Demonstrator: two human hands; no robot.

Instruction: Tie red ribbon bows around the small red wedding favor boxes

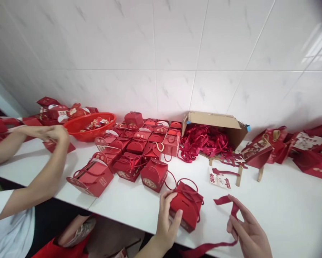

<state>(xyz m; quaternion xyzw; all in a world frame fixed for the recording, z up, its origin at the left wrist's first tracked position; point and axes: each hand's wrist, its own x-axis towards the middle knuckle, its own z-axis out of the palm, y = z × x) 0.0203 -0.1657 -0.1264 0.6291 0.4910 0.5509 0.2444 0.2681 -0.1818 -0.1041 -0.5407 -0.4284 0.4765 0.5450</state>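
My left hand [167,218] grips the near side of a small red gift box [186,206] with dark red cord handles, its thumb in front and fingers behind. The box stands near the table's front edge. To its right, my right hand [246,225] pinches a dark red ribbon [216,245]. One short end sticks out to the left above the fingers; the long end trails down left over the table edge. Just beyond, a white card [220,179] with red print lies flat beside a wooden clip [239,175].
Many similar red boxes [132,143] stand grouped left of centre. Behind lies an open cardboard carton [214,120] of tangled ribbons [203,139]. A red basin [89,134] holds wrapped sweets. At left, a co-worker's hands [54,133] work over a red box. Red bags [315,157] lean at right.
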